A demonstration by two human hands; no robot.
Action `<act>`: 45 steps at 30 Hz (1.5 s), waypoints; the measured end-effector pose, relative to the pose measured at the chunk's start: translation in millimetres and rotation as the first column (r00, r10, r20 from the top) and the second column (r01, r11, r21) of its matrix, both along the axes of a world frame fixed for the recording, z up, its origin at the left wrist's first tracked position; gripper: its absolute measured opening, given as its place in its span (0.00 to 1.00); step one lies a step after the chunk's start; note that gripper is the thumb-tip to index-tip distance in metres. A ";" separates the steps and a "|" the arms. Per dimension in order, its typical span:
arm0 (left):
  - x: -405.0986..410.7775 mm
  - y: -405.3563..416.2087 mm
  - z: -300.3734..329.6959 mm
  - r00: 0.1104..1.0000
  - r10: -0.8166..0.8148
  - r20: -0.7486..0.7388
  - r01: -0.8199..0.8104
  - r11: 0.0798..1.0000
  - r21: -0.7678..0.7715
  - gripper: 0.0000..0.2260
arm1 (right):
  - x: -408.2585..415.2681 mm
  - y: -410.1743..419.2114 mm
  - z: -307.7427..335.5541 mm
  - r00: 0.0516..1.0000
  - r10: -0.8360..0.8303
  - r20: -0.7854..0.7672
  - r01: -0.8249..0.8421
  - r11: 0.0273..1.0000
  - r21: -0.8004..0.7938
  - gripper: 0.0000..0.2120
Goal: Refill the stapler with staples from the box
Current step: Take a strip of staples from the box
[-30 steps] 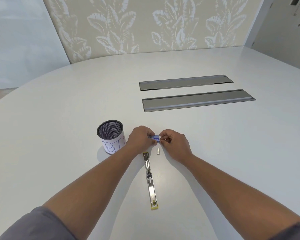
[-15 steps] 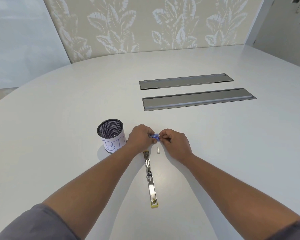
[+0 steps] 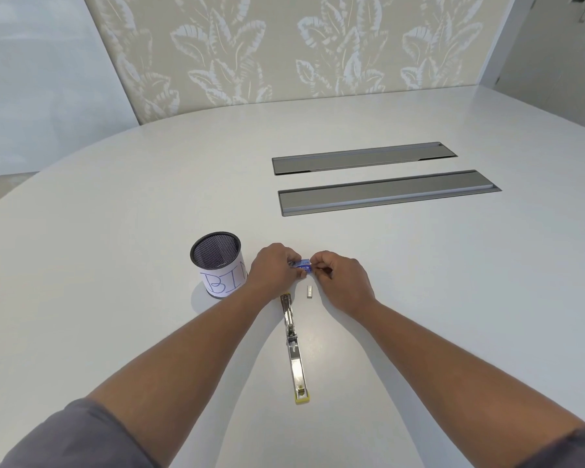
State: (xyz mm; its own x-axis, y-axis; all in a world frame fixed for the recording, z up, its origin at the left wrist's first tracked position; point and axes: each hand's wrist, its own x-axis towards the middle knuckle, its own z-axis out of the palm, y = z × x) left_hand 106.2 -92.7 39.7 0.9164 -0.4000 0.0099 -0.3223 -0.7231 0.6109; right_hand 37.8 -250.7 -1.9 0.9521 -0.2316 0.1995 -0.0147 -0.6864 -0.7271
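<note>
change: none visible | hands (image 3: pixel 274 268) and staple box (image 3: pixel 302 265) unmoved

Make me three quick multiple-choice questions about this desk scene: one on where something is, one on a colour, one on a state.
1. Where is the mesh cup?
A. just outside the left hand
B. between the hands
C. on the grey table hatches

2. What colour is the staple box?
A. red
B. blue
C. green

3. How is the stapler?
A. closed
B. held up
C. opened flat on the table

Answers: 1 A, the cup stands beside that hand's outer side. 2 B, blue shows between left and right hand. 3 C, it lies stretched out, untouched.
</note>
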 end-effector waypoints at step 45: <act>-4.7 5.3 -17.3 0.999 0.044 0.009 -0.043 0.994 -0.104 0.18 | -9.9 3.4 1.1 1.000 -0.028 0.009 0.028 0.996 0.081 0.07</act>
State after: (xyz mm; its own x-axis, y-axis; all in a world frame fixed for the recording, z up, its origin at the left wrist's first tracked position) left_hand 101.6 -87.4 22.4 0.9326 -0.3560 0.0599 -0.2992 -0.6692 0.6802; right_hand 27.9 -247.3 -0.7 0.9430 -0.2739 0.1890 -0.0252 -0.6250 -0.7802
